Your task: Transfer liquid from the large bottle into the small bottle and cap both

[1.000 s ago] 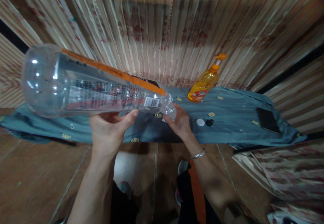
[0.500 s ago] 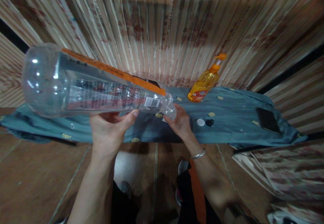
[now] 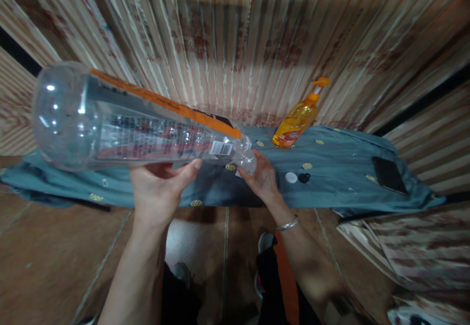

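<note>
A large clear plastic bottle [image 3: 147, 134] with an orange-edged label lies almost sideways in the air, its base at the left and its neck dipping to the right. My left hand [image 3: 161, 188] grips it from below, thumb along the near side. At the neck, my right hand [image 3: 260, 175] is closed around a small clear container [image 3: 246, 162]. The bottle's neck meets this container; whether liquid passes between them I cannot tell. A white round cap [image 3: 291, 177] and a black cap [image 3: 304, 177] lie on the cloth just right of my right hand.
A pump bottle of yellow-orange liquid [image 3: 295, 122] stands at the back of a narrow surface covered by a blue-green cloth [image 3: 330, 158]. Farther right lies a dark phone [image 3: 388, 174]. A pleated curtain [image 3: 220, 46] hangs behind. Below are tiled floor and my feet.
</note>
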A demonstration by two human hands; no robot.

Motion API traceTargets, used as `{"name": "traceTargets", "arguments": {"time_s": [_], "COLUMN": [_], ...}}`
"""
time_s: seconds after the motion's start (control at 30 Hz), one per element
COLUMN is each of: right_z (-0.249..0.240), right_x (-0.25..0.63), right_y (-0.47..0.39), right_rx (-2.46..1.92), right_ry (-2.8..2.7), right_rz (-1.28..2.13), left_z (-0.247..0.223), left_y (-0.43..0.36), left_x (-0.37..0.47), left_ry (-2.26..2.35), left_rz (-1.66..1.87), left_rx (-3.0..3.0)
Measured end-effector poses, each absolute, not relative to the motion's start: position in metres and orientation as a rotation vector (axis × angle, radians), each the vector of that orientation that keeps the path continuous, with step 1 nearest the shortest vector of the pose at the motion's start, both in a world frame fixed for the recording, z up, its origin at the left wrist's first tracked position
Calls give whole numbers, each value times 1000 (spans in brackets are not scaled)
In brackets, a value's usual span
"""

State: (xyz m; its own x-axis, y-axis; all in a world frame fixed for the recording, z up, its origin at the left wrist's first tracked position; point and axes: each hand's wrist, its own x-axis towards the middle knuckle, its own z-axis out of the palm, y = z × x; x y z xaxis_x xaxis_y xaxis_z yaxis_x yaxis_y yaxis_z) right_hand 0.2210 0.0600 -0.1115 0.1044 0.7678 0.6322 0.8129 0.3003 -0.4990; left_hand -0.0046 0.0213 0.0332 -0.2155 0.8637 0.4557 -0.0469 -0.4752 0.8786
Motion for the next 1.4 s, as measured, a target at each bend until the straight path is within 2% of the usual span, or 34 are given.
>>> {"name": "traceTargets", "arguments": {"time_s": [1.4], "right_z": [-112], "right_x": [220], "right_y": [60], "right_rx": [-1452], "right_ry": [-1664], "right_rz": [-86], "left_z": [36], "left_y": [21], "left_x": [-6], "left_ry": [995], "left_rz": [1753], "left_rx": [1427]}}
